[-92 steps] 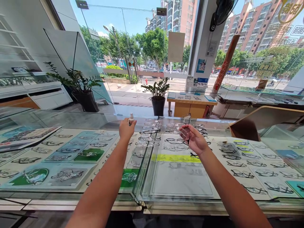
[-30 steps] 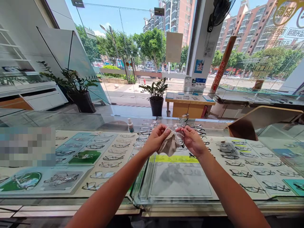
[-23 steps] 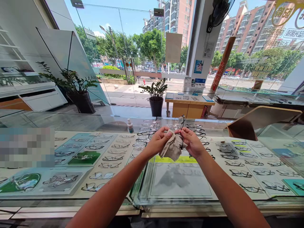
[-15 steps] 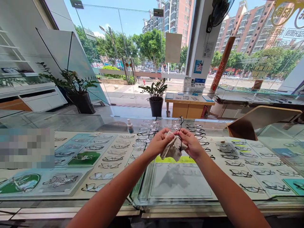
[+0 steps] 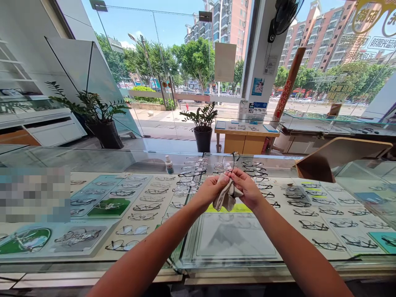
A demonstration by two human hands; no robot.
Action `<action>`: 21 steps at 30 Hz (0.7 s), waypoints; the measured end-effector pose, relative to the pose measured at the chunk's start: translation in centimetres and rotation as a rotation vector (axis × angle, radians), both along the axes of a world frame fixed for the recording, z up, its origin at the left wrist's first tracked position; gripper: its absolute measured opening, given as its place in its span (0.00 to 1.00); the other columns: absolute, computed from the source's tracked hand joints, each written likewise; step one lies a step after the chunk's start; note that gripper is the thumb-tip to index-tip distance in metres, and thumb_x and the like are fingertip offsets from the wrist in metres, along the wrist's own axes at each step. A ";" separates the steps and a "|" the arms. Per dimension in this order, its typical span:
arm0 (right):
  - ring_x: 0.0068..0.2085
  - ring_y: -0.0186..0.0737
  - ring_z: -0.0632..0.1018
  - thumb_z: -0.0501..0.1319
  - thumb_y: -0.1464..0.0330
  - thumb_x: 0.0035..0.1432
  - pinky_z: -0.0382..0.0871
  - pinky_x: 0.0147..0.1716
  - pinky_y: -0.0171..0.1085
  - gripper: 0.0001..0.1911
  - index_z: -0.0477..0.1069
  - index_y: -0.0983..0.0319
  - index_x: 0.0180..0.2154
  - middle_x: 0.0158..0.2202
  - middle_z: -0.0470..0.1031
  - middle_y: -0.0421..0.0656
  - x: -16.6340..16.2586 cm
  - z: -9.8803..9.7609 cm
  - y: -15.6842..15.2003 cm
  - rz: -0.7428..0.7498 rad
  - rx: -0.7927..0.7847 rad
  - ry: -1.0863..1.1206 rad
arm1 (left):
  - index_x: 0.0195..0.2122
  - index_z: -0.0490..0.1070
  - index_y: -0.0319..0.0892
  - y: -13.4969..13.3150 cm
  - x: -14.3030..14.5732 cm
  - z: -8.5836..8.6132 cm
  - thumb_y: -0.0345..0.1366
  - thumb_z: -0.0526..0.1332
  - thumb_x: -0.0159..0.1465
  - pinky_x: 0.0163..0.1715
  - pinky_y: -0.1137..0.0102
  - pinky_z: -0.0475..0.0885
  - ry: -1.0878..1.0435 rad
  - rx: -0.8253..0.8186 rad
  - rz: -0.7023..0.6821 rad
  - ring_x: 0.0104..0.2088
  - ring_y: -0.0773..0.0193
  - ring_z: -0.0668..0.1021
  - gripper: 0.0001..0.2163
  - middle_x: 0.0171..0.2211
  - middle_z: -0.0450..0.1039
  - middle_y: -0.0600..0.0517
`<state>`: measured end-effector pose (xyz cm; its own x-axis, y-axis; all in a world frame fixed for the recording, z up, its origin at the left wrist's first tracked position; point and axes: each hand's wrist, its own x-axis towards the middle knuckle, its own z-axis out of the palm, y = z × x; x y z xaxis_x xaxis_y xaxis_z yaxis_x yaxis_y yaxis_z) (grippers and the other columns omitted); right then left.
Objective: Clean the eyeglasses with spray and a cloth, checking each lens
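Both of my hands meet over the glass display counter. My left hand (image 5: 210, 190) is closed on a crumpled greyish-beige cleaning cloth (image 5: 225, 197), which hangs down between the hands. With closed fingers, my right hand (image 5: 246, 187) grips a pair of dark thin-framed eyeglasses (image 5: 229, 163). One round lens stands up above the fingertips; the rest of the frame is partly behind the cloth and fingers. The cloth touches the glasses where the fingertips of both hands come together.
A small white spray bottle (image 5: 169, 165) stands on the counter (image 5: 139, 159) beyond my left hand. Rows of eyeglasses (image 5: 314, 225) lie under the glass on both sides. A brown board-like stand (image 5: 337, 159) rises at the right. Potted plants (image 5: 202, 138) stand beyond the counter.
My left hand and the cloth have shifted slightly right, nearer my right hand. The upper lens has turned and shows more fully. The cloth hangs narrower.
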<state>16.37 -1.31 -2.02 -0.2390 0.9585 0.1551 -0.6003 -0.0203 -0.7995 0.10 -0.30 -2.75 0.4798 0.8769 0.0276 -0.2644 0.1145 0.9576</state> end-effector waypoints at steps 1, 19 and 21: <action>0.30 0.29 0.80 0.81 0.60 0.49 0.76 0.30 0.27 0.15 0.81 0.57 0.35 0.36 0.84 0.39 -0.1 -0.1 0.0 -0.004 0.002 0.002 | 0.35 0.79 0.36 0.0 0.0 0.0 0.60 0.76 0.55 0.29 0.71 0.75 -0.009 -0.006 0.004 0.26 0.65 0.79 0.28 0.30 0.81 0.47; 0.33 0.31 0.80 0.83 0.61 0.46 0.76 0.34 0.31 0.17 0.79 0.57 0.31 0.36 0.84 0.36 -1.0 0.1 -0.5 -0.033 -0.023 0.090 | 0.47 0.77 0.38 -1.5 0.7 0.9 0.46 0.82 0.50 0.30 0.75 0.73 -0.195 -0.117 0.059 0.30 0.69 0.78 0.28 0.34 0.78 0.51; 0.32 0.31 0.80 0.83 0.62 0.45 0.76 0.33 0.30 0.17 0.78 0.58 0.32 0.35 0.84 0.36 -0.9 0.3 -0.6 -0.015 -0.047 0.119 | 0.51 0.78 0.39 -1.5 0.7 1.0 0.43 0.83 0.48 0.32 0.74 0.73 -0.192 -0.114 0.065 0.31 0.68 0.78 0.32 0.37 0.79 0.51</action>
